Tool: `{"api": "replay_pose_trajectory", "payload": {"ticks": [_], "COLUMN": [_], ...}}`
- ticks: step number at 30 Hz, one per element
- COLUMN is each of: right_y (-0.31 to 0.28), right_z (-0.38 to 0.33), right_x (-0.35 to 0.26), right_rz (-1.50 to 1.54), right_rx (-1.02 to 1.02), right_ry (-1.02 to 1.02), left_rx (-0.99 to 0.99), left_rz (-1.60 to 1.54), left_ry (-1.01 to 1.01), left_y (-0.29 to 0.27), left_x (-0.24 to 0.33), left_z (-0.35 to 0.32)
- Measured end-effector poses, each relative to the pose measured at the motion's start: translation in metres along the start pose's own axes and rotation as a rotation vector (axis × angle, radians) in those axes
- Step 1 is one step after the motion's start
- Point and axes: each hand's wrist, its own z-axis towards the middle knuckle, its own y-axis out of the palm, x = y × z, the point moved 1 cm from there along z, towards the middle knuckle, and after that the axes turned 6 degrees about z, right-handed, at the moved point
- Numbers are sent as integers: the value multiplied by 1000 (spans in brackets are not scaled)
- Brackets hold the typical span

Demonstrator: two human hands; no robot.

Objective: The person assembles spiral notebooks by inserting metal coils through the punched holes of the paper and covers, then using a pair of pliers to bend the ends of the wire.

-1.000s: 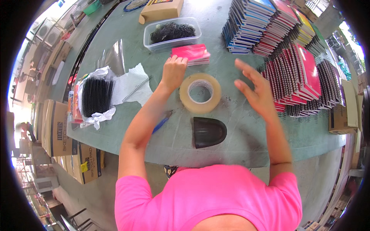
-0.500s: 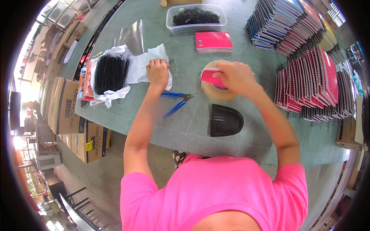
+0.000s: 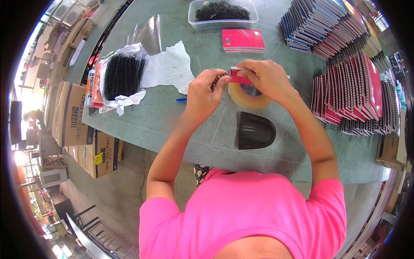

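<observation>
My right hand [image 3: 271,80] is closed on a small red notebook [image 3: 239,77], holding it up over a wide roll of clear tape [image 3: 246,100]. Close to the notebook's left end, my left hand [image 3: 204,93] pinches a thin black spiral binding coil [image 3: 228,74], mostly hidden by its fingers. Whether the coil passes through the notebook's holes I cannot tell. Below the roll lies a dark, ridged, rounded block [image 3: 256,131]. Only a bit of blue handle of the cutting pliers [image 3: 181,100] shows beside my left forearm.
Several black coils [image 3: 125,77] lie bundled on crumpled white paper [image 3: 170,67] at left. A clear tub [image 3: 222,24] of black coils stands at the back, behind a stack of red notebooks [image 3: 243,40]. Bound notebooks [image 3: 351,88] are piled high at right.
My left hand has moved right from the white paper to the notebook, with a coil in its fingers. My right hand has raised the red notebook slightly off the tape roll.
</observation>
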Motion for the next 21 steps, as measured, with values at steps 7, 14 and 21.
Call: {"api": "replay_pose_trajectory", "payload": {"ticks": [7,14,21], "right_y": [-1,1,14], "right_z": [0,-3,-6], "right_x": [3,9,12], "right_rz": [16,-94,-3], "right_rx": [-3,48,222], "right_ry": [-87,-153,-280], "left_rx": [96,-521,-152], "left_rz": [191,-134,-23], "left_ry": [87,-461,-23], "left_y": [4,-27,-19], "left_x": [0,10,5], "left_z": [5,23,20]}}
